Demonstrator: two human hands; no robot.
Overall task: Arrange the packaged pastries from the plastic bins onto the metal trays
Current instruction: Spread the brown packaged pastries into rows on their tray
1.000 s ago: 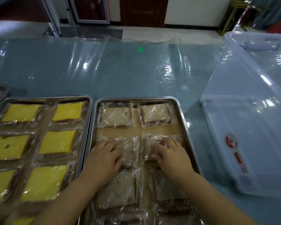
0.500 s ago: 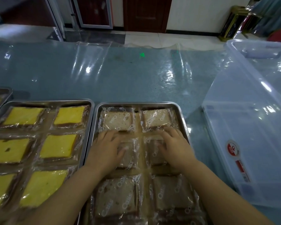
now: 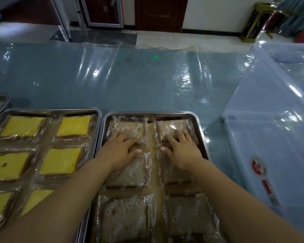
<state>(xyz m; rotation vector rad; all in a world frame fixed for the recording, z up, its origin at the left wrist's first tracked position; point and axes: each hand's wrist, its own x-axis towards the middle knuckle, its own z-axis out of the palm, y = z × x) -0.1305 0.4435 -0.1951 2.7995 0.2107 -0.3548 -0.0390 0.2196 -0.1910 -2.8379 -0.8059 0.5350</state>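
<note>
Hands: my left hand [image 3: 118, 149] and right hand [image 3: 182, 149], fingers spread flat, have moved up from the middle row.
Now: pressing the far pastries [image 3: 130, 126] square; this tray [image 3: 151, 113] looks full.

My left hand [image 3: 119, 149] and right hand [image 3: 182, 149] hide the near edges of the tray's [image 3: 151, 113] far brown pastries [image 3: 128, 126]; the plastic bin [image 3: 274, 137] is cropped at right.

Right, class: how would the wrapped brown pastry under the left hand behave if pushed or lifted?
The wrapped brown pastry probably slides easily, glossy film on a smooth metal tray. Likely light and soft: a thin cake slice under the flat fingers of the left hand. Its loose film edges would probably crinkle if pinched.
</note>
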